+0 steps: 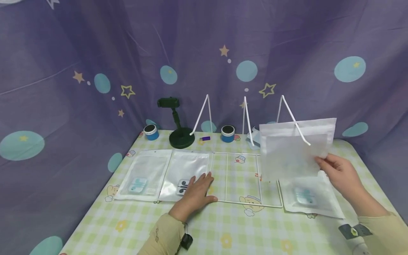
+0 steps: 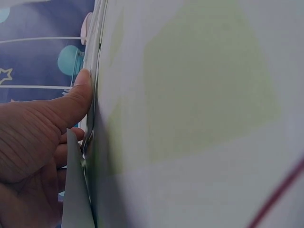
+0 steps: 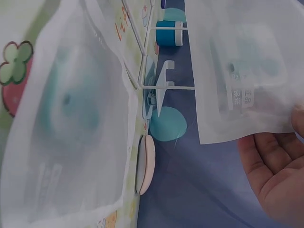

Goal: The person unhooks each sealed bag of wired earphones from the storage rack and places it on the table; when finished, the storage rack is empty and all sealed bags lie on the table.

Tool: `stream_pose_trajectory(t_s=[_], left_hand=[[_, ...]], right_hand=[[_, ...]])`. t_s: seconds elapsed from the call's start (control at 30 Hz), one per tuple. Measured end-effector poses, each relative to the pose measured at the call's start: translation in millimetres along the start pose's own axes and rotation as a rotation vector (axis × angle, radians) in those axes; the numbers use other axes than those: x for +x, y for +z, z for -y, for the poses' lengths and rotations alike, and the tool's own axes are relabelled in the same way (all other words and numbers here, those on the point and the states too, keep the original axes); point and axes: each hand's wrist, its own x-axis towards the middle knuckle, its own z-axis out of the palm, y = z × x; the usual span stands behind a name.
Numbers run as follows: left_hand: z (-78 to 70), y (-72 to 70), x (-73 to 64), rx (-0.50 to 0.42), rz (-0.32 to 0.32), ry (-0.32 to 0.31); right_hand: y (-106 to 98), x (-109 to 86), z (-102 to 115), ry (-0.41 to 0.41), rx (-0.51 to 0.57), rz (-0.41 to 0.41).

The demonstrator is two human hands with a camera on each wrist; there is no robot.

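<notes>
My right hand (image 1: 342,175) pinches the right edge of a frosted zip bag (image 1: 287,148), thumb in front and fingers behind. The bag's top overlaps the right prong of a white wire rack (image 1: 242,203), whose tip shows in front of it. Through the plastic, the right wrist view shows a pale squarish case (image 3: 256,57) and a printed label. My left hand (image 1: 197,193) rests with extended fingers at the rack's left base, touching the edge of a zip bag (image 1: 191,164) containing earphones (image 1: 183,186). The left wrist view is mostly filled by a blurred, pale surface.
Another zip bag (image 1: 143,166) lies at the left, and one more (image 1: 322,203) lies below the raised bag. Behind stand a black stand (image 1: 181,138), two blue-and-white jars (image 1: 151,132) (image 1: 227,134) and a small purple object (image 1: 205,138). A patterned curtain (image 1: 204,53) borders the table.
</notes>
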Motion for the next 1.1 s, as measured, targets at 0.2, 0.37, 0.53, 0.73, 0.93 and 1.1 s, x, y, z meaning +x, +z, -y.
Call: stream_pose_trajectory(t_s=[0.2, 0.37, 0.53, 0.73, 0.93, 1.1], left_hand=[[1.5, 0.2, -0.4, -0.004, -0.001, 0.001], [2.6, 0.0, -0.4, -0.011, -0.004, 0.001], [2.8, -0.5, -0.2, -0.012, -0.008, 0.0], [3.6, 0.0, 0.1, -0.012, -0.009, 0.004], [4.1, -0.5, -0.1, -0.013, -0.008, 0.007], [3.7, -0.8, -0.8, -0.015, -0.004, 0.003]], right_hand=[[-8.9, -15.8, 1.4, -0.011, -0.013, 0.012], [-14.0, -28.7, 4.9, -0.008, -0.011, 0.017], [-16.5, -38.7, 8.5, -0.018, 0.005, 0.009], [-21.7, -48.4, 14.9, -0.009, -0.01, -0.021], [-33.9, -58.1, 22.2, -0.032, 0.043, -0.099], [-48.8, -56.8, 21.3, -0.075, 0.223, -0.215]])
